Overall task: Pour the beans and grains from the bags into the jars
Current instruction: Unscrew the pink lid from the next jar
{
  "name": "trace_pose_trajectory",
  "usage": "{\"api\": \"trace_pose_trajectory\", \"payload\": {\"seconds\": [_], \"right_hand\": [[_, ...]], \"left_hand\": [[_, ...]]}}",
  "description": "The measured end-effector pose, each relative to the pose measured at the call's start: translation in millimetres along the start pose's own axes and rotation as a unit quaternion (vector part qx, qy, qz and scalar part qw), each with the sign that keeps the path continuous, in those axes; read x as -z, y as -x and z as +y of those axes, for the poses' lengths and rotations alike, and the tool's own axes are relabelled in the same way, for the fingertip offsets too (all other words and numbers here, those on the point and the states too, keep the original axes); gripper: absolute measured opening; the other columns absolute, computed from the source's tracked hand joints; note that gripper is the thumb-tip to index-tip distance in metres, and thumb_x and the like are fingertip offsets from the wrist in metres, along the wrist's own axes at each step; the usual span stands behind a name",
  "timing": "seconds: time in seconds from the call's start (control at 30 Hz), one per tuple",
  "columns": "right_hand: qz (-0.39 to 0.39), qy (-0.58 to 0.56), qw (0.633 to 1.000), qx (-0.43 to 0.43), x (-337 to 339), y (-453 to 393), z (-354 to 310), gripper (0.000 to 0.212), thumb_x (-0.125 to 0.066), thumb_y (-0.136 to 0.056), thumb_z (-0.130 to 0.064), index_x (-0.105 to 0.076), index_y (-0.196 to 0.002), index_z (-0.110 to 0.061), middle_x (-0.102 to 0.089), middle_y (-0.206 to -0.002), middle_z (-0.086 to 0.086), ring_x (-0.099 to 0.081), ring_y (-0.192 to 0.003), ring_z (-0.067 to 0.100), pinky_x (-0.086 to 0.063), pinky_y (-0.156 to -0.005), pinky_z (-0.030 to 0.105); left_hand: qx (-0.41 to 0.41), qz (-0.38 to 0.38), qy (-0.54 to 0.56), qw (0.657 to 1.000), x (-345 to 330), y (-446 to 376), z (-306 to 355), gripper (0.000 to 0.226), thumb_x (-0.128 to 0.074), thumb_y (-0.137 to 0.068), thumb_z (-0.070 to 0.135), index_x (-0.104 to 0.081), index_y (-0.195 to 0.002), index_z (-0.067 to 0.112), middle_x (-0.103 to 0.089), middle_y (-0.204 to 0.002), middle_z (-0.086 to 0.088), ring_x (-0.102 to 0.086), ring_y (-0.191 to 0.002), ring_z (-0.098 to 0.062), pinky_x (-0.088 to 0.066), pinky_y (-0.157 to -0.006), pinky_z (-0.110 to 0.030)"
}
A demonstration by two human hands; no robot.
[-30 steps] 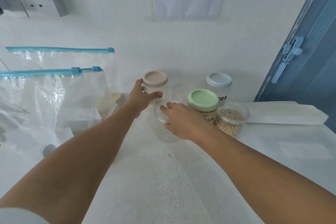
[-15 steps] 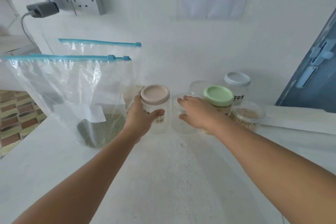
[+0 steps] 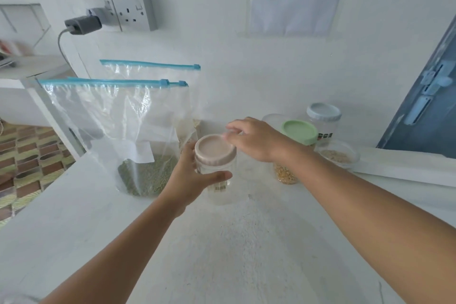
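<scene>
The clear, glossy plastic jar (image 3: 218,180) between the left hand's fingers (image 3: 217,176) carries a matt beige plastic lid (image 3: 215,149). Beside them stands a crinkled, shiny transparent plastic bag with a blue zip strip (image 3: 123,126). The white counter (image 3: 222,254) looks rough and matt.

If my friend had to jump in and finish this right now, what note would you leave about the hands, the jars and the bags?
Left hand: grips the clear jar with the pink lid, which looks empty.
Right hand: fingers reach over that lid; whether they grip it cannot be told.
Bags: the bag of green beans stands left of the jar, more bags behind it.
Done, it seems: the green-lidded jar holds yellow grains and an open jar holds pale grains.
Left: take the pink lid off, pour the green beans in, then fill the blue-lidded jar.
</scene>
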State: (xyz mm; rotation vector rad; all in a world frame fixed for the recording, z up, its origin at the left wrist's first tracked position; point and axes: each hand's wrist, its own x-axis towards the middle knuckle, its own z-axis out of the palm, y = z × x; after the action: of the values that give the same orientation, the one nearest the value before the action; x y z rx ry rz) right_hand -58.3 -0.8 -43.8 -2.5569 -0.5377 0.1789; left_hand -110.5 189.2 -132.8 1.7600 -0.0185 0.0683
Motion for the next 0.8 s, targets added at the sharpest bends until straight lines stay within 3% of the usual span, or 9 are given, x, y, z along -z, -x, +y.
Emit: {"api": "trace_pose_trajectory", "payload": {"seconds": [0.07, 0.13, 0.2, 0.33, 0.47, 0.57, 0.67, 0.73, 0.8], "right_hand": [[-0.038, 0.080, 0.996, -0.009, -3, 8, -13, 0.089, -0.048, -0.085, -0.086, -0.048, -0.151, -0.026, -0.042, -0.149, 0.001, -0.045, -0.137, 0.022, -0.043, -0.106, 0.042], [-0.020, 0.177, 0.984, -0.011, -8, 15, -17, 0.095, -0.051, -0.074, -0.094, -0.056, -0.137, -0.023, -0.046, -0.134, 0.001, -0.048, -0.126, 0.023, -0.048, -0.096, 0.043], [0.004, 0.188, 0.982, -0.017, -7, 18, -13, 0.090, -0.057, -0.071, -0.093, -0.058, -0.125, -0.021, -0.048, -0.124, 0.000, -0.050, -0.116, 0.021, -0.050, -0.091, 0.041], [-0.002, 0.170, 0.985, -0.018, 0, 25, -1, 0.084, -0.067, -0.069, -0.083, -0.056, -0.127, -0.024, -0.047, -0.118, -0.006, -0.052, -0.109, 0.016, -0.053, -0.090, 0.038], [-0.078, 0.111, 0.991, 0.003, 16, 31, 15, 0.081, -0.080, -0.069, -0.068, -0.050, -0.139, -0.041, -0.043, -0.126, -0.013, -0.045, -0.122, 0.011, -0.049, -0.100, 0.039], [-0.132, 0.139, 0.981, 0.001, 28, 35, 20, 0.094, -0.078, -0.074, -0.060, -0.033, -0.155, -0.049, -0.036, -0.145, -0.017, -0.030, -0.140, 0.011, -0.039, -0.113, 0.042], [-0.110, 0.169, 0.979, -0.026, 30, 39, 12, 0.095, -0.061, -0.079, -0.082, -0.032, -0.157, -0.038, -0.032, -0.152, -0.009, -0.021, -0.146, 0.016, -0.035, -0.115, 0.046], [-0.053, 0.211, 0.975, -0.043, 23, 41, 6, 0.093, -0.045, -0.075, -0.096, -0.048, -0.140, -0.029, -0.045, -0.135, -0.005, -0.039, -0.132, 0.019, -0.042, -0.103, 0.043], [-0.028, 0.260, 0.965, -0.032, 17, 43, 1, 0.088, -0.048, -0.076, -0.094, -0.051, -0.130, -0.025, -0.050, -0.123, -0.006, -0.048, -0.117, 0.018, -0.045, -0.091, 0.040]], "left_hand": [[-0.011, -0.011, -0.010, 1.000, -5, -1, -1, 0.091, -0.101, -0.061, 0.031, -0.051, -0.137, 0.040, -0.069, -0.119, 0.018, -0.066, -0.105, 0.005, -0.058, -0.091, -0.032], [-0.017, -0.024, -0.011, 1.000, -8, -3, -3, 0.088, -0.102, -0.059, 0.032, -0.055, -0.133, 0.041, -0.071, -0.119, 0.017, -0.068, -0.110, -0.002, -0.060, -0.087, -0.032], [-0.019, -0.044, -0.011, 0.999, -11, -4, -3, 0.088, -0.103, -0.058, 0.032, -0.057, -0.133, 0.042, -0.071, -0.122, 0.015, -0.067, -0.114, -0.006, -0.061, -0.083, -0.032], [-0.027, -0.086, -0.020, 0.996, -20, -6, -3, 0.092, -0.104, -0.057, 0.032, -0.057, -0.135, 0.038, -0.071, -0.126, 0.009, -0.067, -0.118, -0.013, -0.063, -0.089, -0.039], [-0.023, -0.135, -0.012, 0.990, -25, -10, -4, 0.087, -0.103, -0.060, 0.017, -0.060, -0.135, 0.031, -0.073, -0.123, 0.004, -0.067, -0.119, -0.017, -0.059, -0.100, -0.044], [-0.020, -0.154, -0.008, 0.988, -29, -12, -6, 0.091, -0.104, -0.057, 0.022, -0.059, -0.135, 0.032, -0.071, -0.126, 0.004, -0.065, -0.122, -0.019, -0.056, -0.103, -0.051], [-0.025, -0.154, -0.007, 0.988, -31, -13, -8, 0.093, -0.104, -0.056, 0.026, -0.058, -0.136, 0.034, -0.071, -0.127, 0.004, -0.065, -0.122, -0.019, -0.057, -0.102, -0.051], [-0.029, -0.158, -0.003, 0.987, -30, -13, -9, 0.090, -0.104, -0.060, 0.021, -0.058, -0.136, 0.033, -0.072, -0.126, 0.002, -0.067, -0.121, -0.019, -0.058, -0.101, -0.050], [-0.031, -0.160, -0.002, 0.987, -31, -12, -9, 0.089, -0.103, -0.060, 0.019, -0.058, -0.135, 0.034, -0.072, -0.125, 0.003, -0.067, -0.120, -0.018, -0.058, -0.100, -0.048]]}}
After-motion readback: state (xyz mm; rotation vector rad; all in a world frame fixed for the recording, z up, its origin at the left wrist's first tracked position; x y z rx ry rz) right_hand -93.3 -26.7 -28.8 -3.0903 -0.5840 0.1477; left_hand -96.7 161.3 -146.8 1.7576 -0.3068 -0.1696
